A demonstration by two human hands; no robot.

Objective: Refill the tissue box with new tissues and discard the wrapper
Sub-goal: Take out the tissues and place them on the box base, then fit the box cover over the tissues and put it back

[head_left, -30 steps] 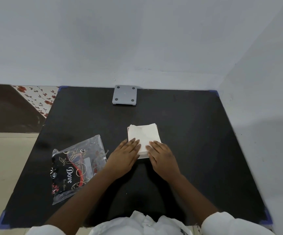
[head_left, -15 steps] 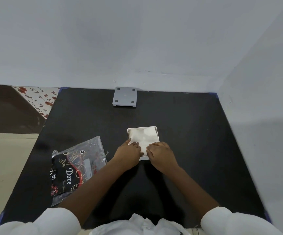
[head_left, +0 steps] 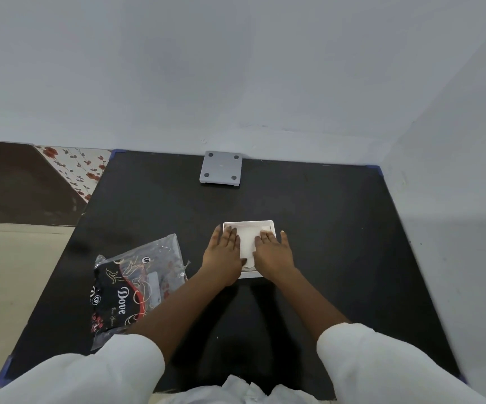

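A white square tissue box (head_left: 266,222) sits open on the middle of the black table (head_left: 323,217). White tissues (head_left: 248,240) fill it, level with its rim. My left hand (head_left: 223,256) lies flat on the left half of the tissues, fingers spread. My right hand (head_left: 272,253) lies flat on the right half, thumb over the box's right wall. Both palms rest on the stack and grip nothing. The crumpled clear and black wrapper (head_left: 132,287), printed "Dove", lies on the table left of my left forearm.
A grey square lid or plate (head_left: 221,172) with dark corner feet lies at the table's far edge against the wall. Grey walls bound the table at the back and right. Floor and a floral panel (head_left: 75,167) show to the left.
Both hands slid forward over the tissues and flattened out, and the stack now sits lower, inside the box's rim. The wrapper has not moved.
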